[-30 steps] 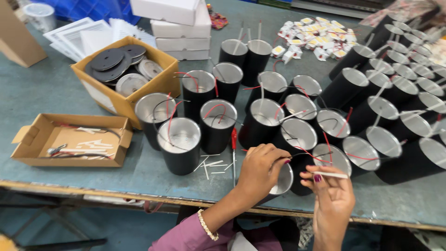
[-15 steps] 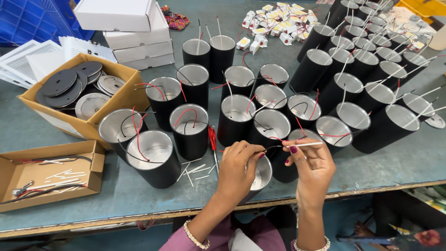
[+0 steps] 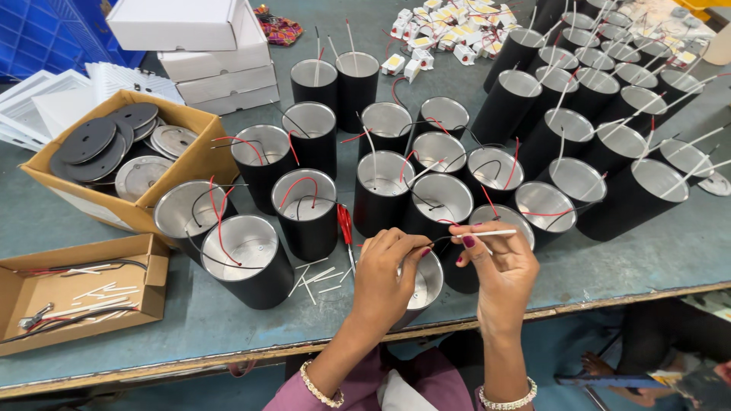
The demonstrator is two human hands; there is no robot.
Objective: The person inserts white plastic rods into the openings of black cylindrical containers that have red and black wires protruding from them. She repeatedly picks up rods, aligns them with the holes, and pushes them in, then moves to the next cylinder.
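Plenty of black cans [image 3: 312, 213] on the table [image 3: 647, 259] already trail red and black wires, and those far right carry white sleeves, so by my reckoning you're well into the batch with the near ones left. Your left hand [image 3: 388, 278] pinches a dark wire [image 3: 440, 240] over the nearest can [image 3: 422, 285]. Your right hand [image 3: 495, 270] grips a white sleeve [image 3: 487, 234], fingertips closed on it.

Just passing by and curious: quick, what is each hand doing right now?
Left hand: closed, pinching a thin black wire.
Right hand: closed, pinching a thin white sleeve over the black can.
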